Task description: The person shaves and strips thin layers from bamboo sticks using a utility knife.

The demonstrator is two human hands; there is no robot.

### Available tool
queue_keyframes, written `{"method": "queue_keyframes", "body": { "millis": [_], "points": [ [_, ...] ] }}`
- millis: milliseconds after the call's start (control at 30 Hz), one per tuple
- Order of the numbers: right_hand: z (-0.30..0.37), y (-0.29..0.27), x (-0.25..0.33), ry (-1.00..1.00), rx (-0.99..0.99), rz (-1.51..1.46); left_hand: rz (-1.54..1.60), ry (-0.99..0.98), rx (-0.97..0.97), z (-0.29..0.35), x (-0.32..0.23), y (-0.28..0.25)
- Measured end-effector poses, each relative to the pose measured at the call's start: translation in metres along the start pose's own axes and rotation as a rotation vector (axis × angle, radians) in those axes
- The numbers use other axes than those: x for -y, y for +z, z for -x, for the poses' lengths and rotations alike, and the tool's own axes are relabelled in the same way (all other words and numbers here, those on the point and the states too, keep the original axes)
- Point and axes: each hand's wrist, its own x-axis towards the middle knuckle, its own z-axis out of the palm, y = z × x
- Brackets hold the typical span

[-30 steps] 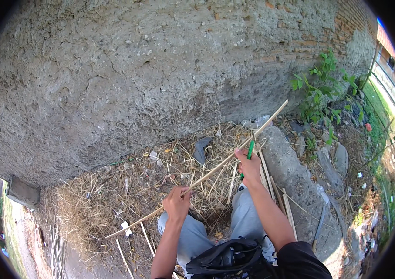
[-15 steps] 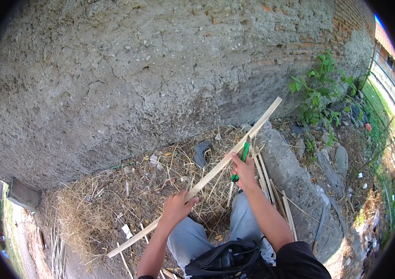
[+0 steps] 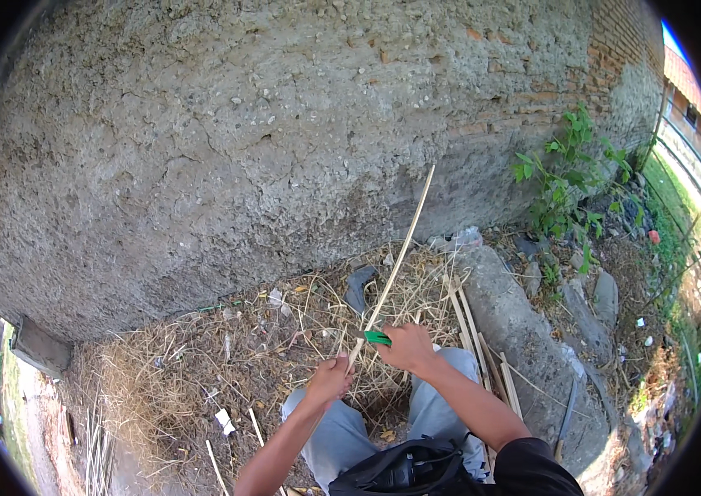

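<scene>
Rough grey plastered wall [image 3: 243, 149] fills the field beyond both hands; dry straw litter [image 3: 201, 364] spreads on the ground below it, a bundle of pale split bamboo slats [image 3: 474, 339] just right of the right hand

Long thin pale bamboo strip [image 3: 396, 264]: a second ago it lay on a shallow diagonal across both hands; now swung steep, long axis near upright, free tip pointing up and slightly right against the wall. Judged: repositioned for the blade to work at its lower end

Left hand [image 3: 330, 380] grip closed round the strip's lower end. Right hand [image 3: 408, 347] grip closed on a green-handled knife [image 3: 377, 337], set against the strip just above the left hand
</scene>
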Motion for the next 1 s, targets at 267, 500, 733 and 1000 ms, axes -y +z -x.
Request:
{"method": "queue_keyframes", "body": {
  "millis": [267, 500, 733, 1000],
  "points": [
    [0.002, 0.012, 0.005, 0.053, 0.136, 0.145, 0.200, -0.015, -0.075, -0.013, 0.015, 0.000],
    [-0.002, 0.011, 0.013, 0.092, 0.275, 0.225, 0.307, -0.028, -0.053, -0.019, 0.023, 0.003],
    [0.000, 0.017, 0.005, 0.074, 0.221, 0.260, 0.294, -0.048, -0.015, -0.024, 0.027, 0.004],
    [0.001, 0.040, -0.007, -0.245, -0.103, 0.356, -0.007, 0.091, -0.235, -0.031, 0.046, 0.010]
  ]
}}
